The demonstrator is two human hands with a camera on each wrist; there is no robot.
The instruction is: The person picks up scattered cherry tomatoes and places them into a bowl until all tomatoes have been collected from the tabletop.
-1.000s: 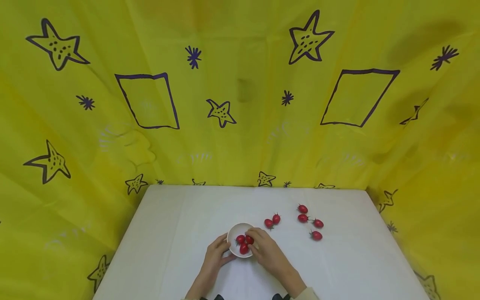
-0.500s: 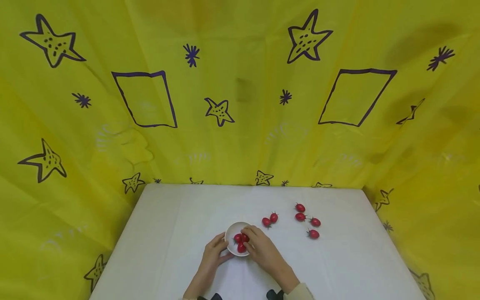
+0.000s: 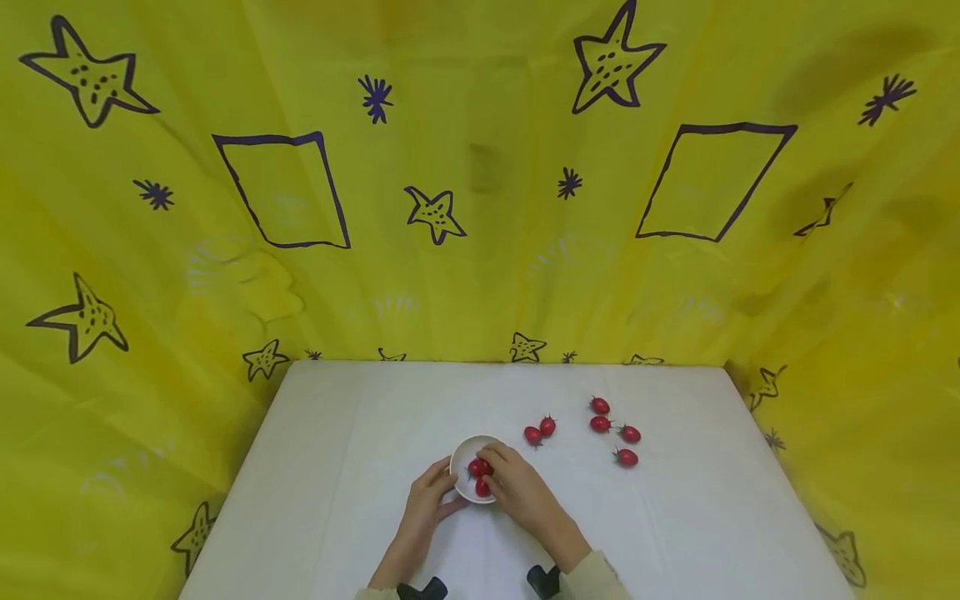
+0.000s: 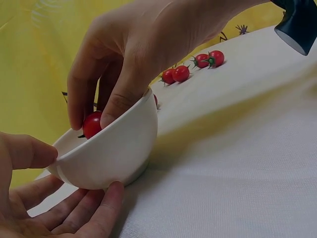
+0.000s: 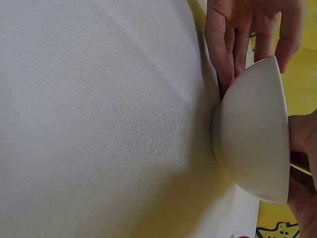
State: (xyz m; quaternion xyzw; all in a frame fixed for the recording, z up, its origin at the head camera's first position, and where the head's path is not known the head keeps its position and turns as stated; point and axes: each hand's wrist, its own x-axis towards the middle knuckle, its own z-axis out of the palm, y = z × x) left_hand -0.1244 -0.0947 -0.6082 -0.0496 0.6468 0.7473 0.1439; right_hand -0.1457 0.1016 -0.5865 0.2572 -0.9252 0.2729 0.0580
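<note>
A small white bowl [image 4: 119,153] stands on the cloth with a few red cherry tomatoes [image 3: 482,487] inside. My left hand [image 3: 427,500] holds it from the left, thumb at the rim and fingers low against its outer side. From the right, my right hand [image 3: 522,492] reaches over the rim, fingers and thumb down in the bowl around a cherry tomato [image 4: 92,125]. In the right wrist view the bowl's outer wall [image 5: 257,129] hides what lies inside, and my right fingers [image 5: 302,131] show at its rim.
Two cherry tomatoes [image 3: 532,435] lie beyond the bowl to the right. Farther right, several more tomatoes [image 3: 627,457] form a loose group with green stems. A white cloth [image 3: 360,433] covers the table; yellow curtains [image 3: 480,275] with drawn stars hang behind and at both sides.
My right fingers have shifted slightly left and deeper over the tomatoes in the bowl, covering more of them. The left hand keeps its hold. The whole head view has shifted a little.
</note>
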